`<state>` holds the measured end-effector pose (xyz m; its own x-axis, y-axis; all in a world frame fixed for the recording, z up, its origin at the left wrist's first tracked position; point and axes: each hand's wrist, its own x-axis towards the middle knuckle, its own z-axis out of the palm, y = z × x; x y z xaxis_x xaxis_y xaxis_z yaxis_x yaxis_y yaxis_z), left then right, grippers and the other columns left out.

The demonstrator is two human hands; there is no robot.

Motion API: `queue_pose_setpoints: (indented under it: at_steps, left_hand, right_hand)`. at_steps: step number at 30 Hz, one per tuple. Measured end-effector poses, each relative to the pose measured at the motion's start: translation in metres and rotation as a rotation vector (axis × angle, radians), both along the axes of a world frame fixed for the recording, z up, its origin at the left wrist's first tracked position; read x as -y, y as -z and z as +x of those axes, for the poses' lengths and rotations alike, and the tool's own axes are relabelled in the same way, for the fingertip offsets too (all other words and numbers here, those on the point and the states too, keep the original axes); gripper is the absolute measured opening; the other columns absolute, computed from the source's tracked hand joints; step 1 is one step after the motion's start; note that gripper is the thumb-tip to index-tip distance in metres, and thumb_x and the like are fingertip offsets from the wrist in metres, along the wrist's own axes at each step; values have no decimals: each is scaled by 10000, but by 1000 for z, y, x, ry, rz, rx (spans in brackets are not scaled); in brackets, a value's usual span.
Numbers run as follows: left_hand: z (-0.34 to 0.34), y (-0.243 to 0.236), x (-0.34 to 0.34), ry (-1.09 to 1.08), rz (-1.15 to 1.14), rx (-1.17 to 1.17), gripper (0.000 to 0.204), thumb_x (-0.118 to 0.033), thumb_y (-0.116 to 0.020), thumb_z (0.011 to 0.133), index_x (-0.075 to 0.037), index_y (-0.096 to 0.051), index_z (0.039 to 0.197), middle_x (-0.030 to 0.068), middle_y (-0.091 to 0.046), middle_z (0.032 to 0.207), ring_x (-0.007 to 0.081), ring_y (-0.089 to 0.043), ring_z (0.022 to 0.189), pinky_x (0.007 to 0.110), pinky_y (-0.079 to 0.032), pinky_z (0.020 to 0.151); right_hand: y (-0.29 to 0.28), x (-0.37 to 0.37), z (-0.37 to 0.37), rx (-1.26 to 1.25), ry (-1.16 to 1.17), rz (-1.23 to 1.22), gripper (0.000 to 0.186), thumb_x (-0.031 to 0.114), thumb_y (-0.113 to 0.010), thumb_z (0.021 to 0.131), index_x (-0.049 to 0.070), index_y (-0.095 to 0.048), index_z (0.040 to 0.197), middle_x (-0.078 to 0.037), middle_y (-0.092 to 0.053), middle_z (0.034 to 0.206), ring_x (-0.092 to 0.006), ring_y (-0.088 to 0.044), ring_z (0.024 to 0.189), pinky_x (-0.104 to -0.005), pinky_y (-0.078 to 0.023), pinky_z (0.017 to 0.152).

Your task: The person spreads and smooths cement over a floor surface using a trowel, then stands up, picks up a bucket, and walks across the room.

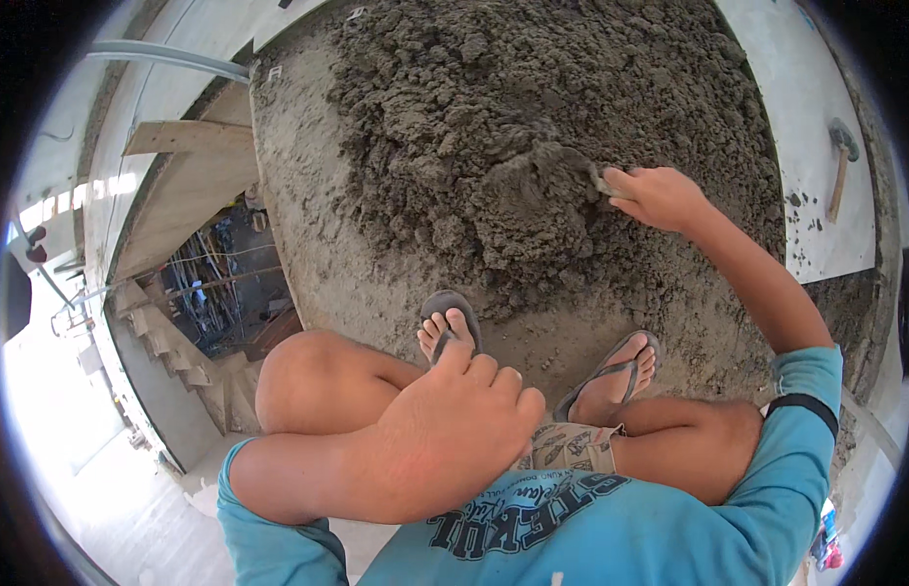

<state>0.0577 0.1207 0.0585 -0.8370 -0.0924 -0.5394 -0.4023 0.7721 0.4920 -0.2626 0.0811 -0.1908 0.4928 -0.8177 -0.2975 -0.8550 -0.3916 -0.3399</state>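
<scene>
My right hand (660,198) is closed round the handle of a trowel (607,186). The trowel's blade is smeared with mortar and hard to tell from the heap around it. That heap of wet grey mortar (445,117) is lumpy and spreads over the floor in front of me. Close to my body, my left hand (464,410) is curled with its knuckles upward, in front of my shorts. Its palm is hidden, so what it holds, if anything, does not show.
A hammer (837,186) with a wooden handle lies on a pale board (801,107) at the right, beside mortar crumbs. To the left, the floor edge drops to a stairwell (230,283) with steps and rods below. My sandalled feet (450,322) stand at the heap's near side.
</scene>
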Motion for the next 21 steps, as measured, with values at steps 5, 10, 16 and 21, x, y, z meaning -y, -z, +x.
queue_pose_setpoints:
  at_steps: [5, 10, 16, 21]
  left_hand:
    - [-2, 4, -6, 7, -45, 14, 296, -306, -631, 835, -22, -548, 823, 143, -594, 838, 299, -590, 881, 420, -440, 885]
    - [-10, 5, -10, 49, -34, -6, 301, -311, -637, 829, -25, -543, 832, 133, -588, 821, 301, -592, 870, 419, -444, 853]
    - [-8, 4, 0, 1, -81, -27, 303, -315, -644, 835, -29, -550, 864, 116, -592, 820, 282, -601, 860, 395, -449, 828]
    - [-6, 6, 0, -20, -17, -79, 296, -307, -651, 838, -28, -557, 872, 110, -592, 821, 274, -604, 860, 372, -450, 802]
  right_hand:
    - [-30, 41, -18, -34, 13, -353, 294, 311, -561, 938, 163, -468, 1175, -120, -618, 821, -323, -637, 668, -439, -524, 557]
    - [-32, 111, 52, -58, 34, -567, 283, 169, -559, 915, 184, -519, 1195, -113, -606, 885, -278, -653, 694, -388, -542, 515]
    - [-1, 78, 107, -9, -103, -374, 367, 56, -584, 847, 111, -497, 1199, -128, -580, 920, -296, -658, 718, -393, -548, 525]
    - [-17, 28, 57, -50, -187, -226, 401, 44, -583, 838, 128, -471, 1213, -114, -561, 906, -290, -652, 702, -401, -543, 526]
